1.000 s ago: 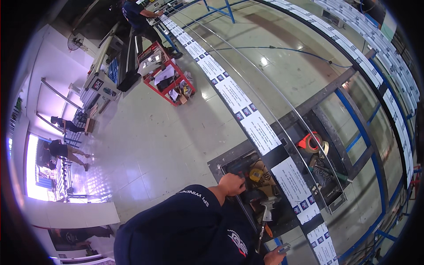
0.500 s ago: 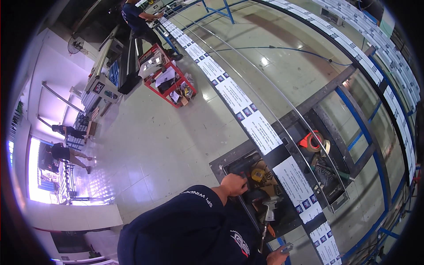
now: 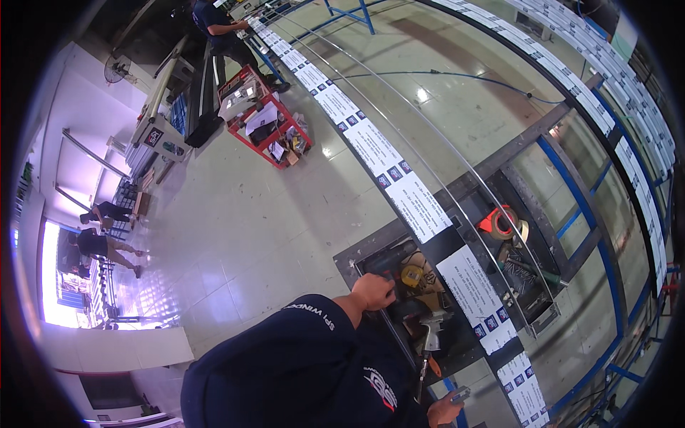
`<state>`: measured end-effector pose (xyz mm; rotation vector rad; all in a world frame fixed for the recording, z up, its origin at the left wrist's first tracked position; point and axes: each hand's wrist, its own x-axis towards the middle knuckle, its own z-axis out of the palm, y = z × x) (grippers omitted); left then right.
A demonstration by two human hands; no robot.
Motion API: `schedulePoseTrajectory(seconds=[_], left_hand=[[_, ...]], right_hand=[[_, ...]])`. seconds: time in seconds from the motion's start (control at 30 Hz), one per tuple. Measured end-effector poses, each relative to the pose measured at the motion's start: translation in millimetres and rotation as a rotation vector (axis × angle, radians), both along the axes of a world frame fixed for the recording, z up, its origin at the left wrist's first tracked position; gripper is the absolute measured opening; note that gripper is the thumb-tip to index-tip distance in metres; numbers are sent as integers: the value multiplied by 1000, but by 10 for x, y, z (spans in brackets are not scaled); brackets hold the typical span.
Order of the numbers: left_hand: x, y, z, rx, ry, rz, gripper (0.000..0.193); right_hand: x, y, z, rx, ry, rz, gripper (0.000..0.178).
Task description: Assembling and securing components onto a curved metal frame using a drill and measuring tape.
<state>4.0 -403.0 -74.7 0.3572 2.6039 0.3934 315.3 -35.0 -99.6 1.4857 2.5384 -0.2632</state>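
Observation:
My left hand (image 3: 374, 292) is closed over the near rim of a dark tool tray (image 3: 362, 265). Whatever its curled fingers may hold is hidden; a small reddish bit shows beside them. Low in the view, my right hand (image 3: 444, 411) grips a small grey metal piece (image 3: 461, 394). Between the hands, a silver air tool (image 3: 431, 334) with a hose fitting lies in the tray. Beyond it are a yellow tape measure (image 3: 412, 275) and an orange-handled tool (image 3: 434, 367). A long dark profile covered in white printed film (image 3: 467, 289) crosses the tray.
Thin metal strips (image 3: 457, 157) run alongside the profile. A second tray holds tape rolls (image 3: 502, 222) and loose fasteners (image 3: 524, 274). Blue-edged frames (image 3: 579, 178) stand right. A red cart (image 3: 267, 132) and a co-worker (image 3: 217, 28) are farther off; other people work at far left.
The whole view has shifted slightly. My left hand stays at the tray rim, and my right hand keeps its grip on the grey metal piece.

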Motion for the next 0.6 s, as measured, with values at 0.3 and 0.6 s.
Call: schedulePoseTrajectory(seconds=[0.3,0.6], left_hand=[[-11,25,-8,-1,-5,2,34],[1,6,-34,15,21,-9,35]], right_hand=[[63,4,-110,100,-85,-20,75],[201,51,-181,247,-61,365,62]])
